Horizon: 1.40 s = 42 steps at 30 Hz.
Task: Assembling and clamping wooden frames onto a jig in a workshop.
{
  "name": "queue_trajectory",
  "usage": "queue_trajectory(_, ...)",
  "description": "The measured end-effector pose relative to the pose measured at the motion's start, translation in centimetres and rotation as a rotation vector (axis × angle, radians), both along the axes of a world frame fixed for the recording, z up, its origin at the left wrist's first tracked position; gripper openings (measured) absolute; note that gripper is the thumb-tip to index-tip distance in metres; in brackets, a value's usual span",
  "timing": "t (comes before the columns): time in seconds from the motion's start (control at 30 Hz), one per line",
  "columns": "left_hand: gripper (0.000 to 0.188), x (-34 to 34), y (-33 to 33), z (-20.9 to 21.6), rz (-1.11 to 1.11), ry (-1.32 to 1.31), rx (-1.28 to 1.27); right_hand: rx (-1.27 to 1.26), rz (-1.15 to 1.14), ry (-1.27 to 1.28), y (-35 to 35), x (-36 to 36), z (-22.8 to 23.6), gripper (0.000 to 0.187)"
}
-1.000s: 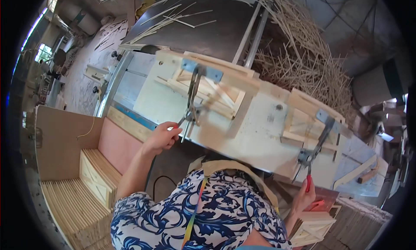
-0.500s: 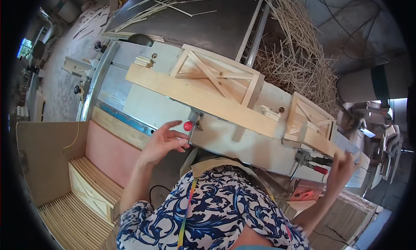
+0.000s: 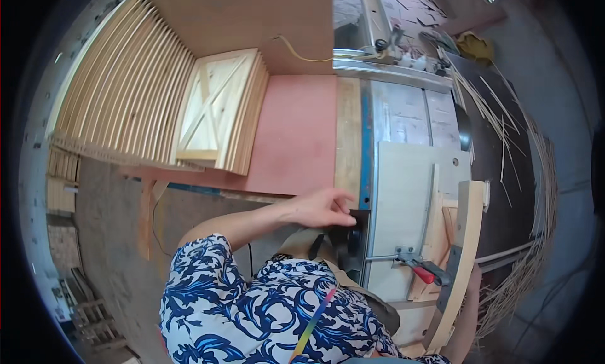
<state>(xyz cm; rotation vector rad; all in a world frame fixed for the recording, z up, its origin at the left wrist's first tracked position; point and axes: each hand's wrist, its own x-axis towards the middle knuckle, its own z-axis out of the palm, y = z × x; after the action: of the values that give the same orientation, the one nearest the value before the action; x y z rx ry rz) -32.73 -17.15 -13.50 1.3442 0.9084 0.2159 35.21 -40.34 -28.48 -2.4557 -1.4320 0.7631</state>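
My left hand (image 3: pixel 324 208) hovers by the near edge of a pink board (image 3: pixel 299 134), its fingers loosely bent and apart, with nothing in them. My right hand (image 3: pixel 471 288) is mostly hidden behind a pale wooden bar (image 3: pixel 466 231) on the machine table; its fingers do not show. Near that bar, a toggle clamp with a red grip (image 3: pixel 423 274) is fixed to a white jig board (image 3: pixel 403 168). Part of a wooden frame (image 3: pixel 430 238) lies on the jig beside the bar. To the left, a row of wooden panels stands on edge, the end one an X-braced panel (image 3: pixel 217 109).
A brown upright board (image 3: pixel 265 23) rises behind the panels. A metal rail (image 3: pixel 394 72) crosses the far side of the machine table. Thin wood offcuts (image 3: pixel 488 115) lie on the dark surface at right, with a heap of strips (image 3: pixel 545 175) beyond.
My view has swung left, bringing the panel stack to the upper left and the jig to the right. The left hand now lies by the pink board; the right is largely out of sight.
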Motion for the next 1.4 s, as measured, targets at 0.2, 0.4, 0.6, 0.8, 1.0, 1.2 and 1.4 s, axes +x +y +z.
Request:
queue_trajectory(0.2,0.056,-7.6,-5.3,2.6,0.189,-0.047,0.133,0.181,0.153,-0.4,5.2,-15.5,20.7,0.03)
queue_trajectory(0.4,0.034,-15.0,-7.5,8.9,0.286,-0.108,0.581,0.653,-0.058,-0.67,0.3,-24.6,35.4,0.016)
queue_trajectory(0.6,0.045,-19.8,-6.2,21.9,0.604,-0.072,1.329,1.167,0.319,-0.944,-0.9,-38.4,47.8,0.015)
queue_trajectory(0.8,0.063,-28.3,-6.1,21.1,0.368,-0.157,1.08,1.124,0.908,-0.612,7.5,-56.4,45.2,0.023)
queue_trajectory(1.0,0.034,-34.7,-10.6,11.8,0.323,-0.33,0.422,0.933,1.125,-0.422,18.2,-64.3,41.1,0.029)
queue_trajectory(1.2,0.031,-36.3,-10.4,5.6,0.777,-0.567,0.091,1.186,0.317,-0.305,27.0,-70.9,29.6,0.061)
queue_trajectory(1.4,0.028,-35.8,-4.5,2.6,1.093,-0.826,-0.04,0.846,0.17,0.944,35.5,-82.1,19.2,0.037)
